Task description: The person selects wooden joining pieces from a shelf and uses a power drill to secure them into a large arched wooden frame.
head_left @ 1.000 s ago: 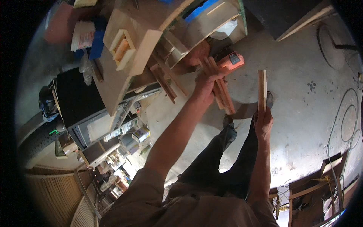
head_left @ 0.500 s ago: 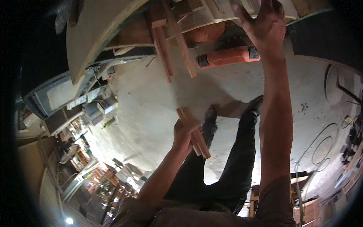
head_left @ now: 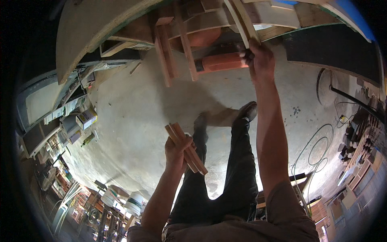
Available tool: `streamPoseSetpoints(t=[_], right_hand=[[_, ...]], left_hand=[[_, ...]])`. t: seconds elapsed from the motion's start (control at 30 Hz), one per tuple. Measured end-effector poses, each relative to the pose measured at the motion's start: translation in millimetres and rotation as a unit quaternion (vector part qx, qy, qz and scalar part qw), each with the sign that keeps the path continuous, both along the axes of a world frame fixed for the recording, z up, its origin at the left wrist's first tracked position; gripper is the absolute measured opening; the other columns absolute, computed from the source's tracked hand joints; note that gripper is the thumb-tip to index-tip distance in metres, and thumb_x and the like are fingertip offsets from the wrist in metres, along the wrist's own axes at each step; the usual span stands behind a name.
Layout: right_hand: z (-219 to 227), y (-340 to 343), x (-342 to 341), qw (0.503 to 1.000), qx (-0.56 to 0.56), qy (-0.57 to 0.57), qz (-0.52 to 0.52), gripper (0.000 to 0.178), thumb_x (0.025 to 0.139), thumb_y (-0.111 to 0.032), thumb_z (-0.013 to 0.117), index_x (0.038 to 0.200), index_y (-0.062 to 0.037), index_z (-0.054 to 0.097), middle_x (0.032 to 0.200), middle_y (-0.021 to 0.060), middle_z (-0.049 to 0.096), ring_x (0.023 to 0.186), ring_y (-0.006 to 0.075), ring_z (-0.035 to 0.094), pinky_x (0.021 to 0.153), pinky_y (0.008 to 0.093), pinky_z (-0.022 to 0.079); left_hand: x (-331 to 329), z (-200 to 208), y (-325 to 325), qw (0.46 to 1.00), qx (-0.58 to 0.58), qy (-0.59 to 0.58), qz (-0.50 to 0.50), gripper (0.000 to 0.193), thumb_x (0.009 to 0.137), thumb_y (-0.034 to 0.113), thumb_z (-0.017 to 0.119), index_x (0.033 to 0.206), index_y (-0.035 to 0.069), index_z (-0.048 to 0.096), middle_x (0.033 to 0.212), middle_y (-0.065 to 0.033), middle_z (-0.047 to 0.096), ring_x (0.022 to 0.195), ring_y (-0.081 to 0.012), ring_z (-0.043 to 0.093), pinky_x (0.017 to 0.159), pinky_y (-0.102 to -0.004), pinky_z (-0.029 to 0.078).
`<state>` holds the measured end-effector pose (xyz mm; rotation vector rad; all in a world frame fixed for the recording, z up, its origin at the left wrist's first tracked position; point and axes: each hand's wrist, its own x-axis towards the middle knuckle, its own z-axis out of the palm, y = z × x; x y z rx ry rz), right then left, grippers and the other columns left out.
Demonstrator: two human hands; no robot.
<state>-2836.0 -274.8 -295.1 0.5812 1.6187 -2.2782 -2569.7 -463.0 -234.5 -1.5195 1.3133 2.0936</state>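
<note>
A small bundle of short reddish-brown wooden strips [head_left: 195,160] is held aslant in front of my legs. The fingers of my left hand [head_left: 175,153] are wrapped round its middle. Farther off, at the edge of the work surface, my right hand [head_left: 262,62] is closed on the near end of a long pale wooden strip [head_left: 241,23], which runs up past the top of the picture. Left of it, other reddish wooden strips [head_left: 186,48] jut out over the edge toward me.
Beyond the strips lies an orange cylindrical object [head_left: 221,63] with a dark end, partly behind my right hand. A curved wooden panel [head_left: 96,44] reaches in at the upper left. Boxes [head_left: 86,119] stand on the concrete floor at left; a thin hose [head_left: 318,149] lies looped at right.
My right hand, spread over the work surface before, has come nearer and closed on the pale strip. My left hand still holds its bundle. The whole view has shifted somewhat.
</note>
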Motion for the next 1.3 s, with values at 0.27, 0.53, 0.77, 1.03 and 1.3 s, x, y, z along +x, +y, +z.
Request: streamPoseSetpoints(t=[0.27,0.53,0.77,1.03,1.3], right_hand=[[14,38,79,0.99,-0.138,0.006,-0.024,0.033,0.096,-0.029,0.055,0.102,0.0031,0.056,0.079,0.0087,0.06,0.058,0.0137,0.049,0.053,0.0273,0.038],[27,56,131,0.996,-0.089,-0.013,-0.002,0.028,0.098,-0.028,0.048,0.095,-0.0005,0.053,0.071,0.0056,0.052,0.057,0.01,0.043,0.051,0.0252,0.034],[27,71,151,0.988,-0.14,-0.065,-0.02,0.026,0.092,-0.02,0.055,0.103,0.0031,0.057,0.076,0.003,0.054,0.061,0.0078,0.045,0.053,0.0231,0.037],[12,91,161,0.981,-0.183,-0.047,0.033,0.033,0.09,-0.023,0.061,0.109,0.0036,0.057,0.081,0.0042,0.057,0.067,0.0104,0.051,0.059,0.0255,0.043],[20,81,162,0.988,0.068,0.057,0.124,0.036,0.091,-0.024,0.061,0.114,0.0025,0.054,0.086,0.005,0.063,0.073,0.0127,0.057,0.067,0.0299,0.048]], left_hand=[[-76,5,22,0.993,0.013,0.083,-0.08,0.041,0.076,0.009,0.074,0.109,0.004,0.051,0.086,-0.0058,0.057,0.074,-0.0164,0.06,0.069,-0.0335,0.053],[-161,16,73,0.972,0.027,0.175,-0.154,0.037,0.082,0.012,0.072,0.113,0.006,0.054,0.094,-0.0031,0.06,0.082,-0.0134,0.059,0.073,-0.0304,0.05],[-171,8,93,0.961,0.039,0.211,-0.177,0.042,0.077,0.01,0.076,0.115,0.007,0.056,0.103,-0.0017,0.06,0.091,-0.0126,0.059,0.074,-0.0321,0.051],[-163,7,101,0.948,0.052,0.252,-0.186,0.049,0.073,0.004,0.074,0.117,0.005,0.052,0.103,-0.0047,0.057,0.088,-0.0143,0.06,0.07,-0.0302,0.054],[-145,6,117,0.946,-0.012,0.224,-0.236,0.032,0.076,0.007,0.073,0.104,-0.004,0.06,0.08,-0.007,0.065,0.067,-0.013,0.063,0.058,-0.0262,0.053]])
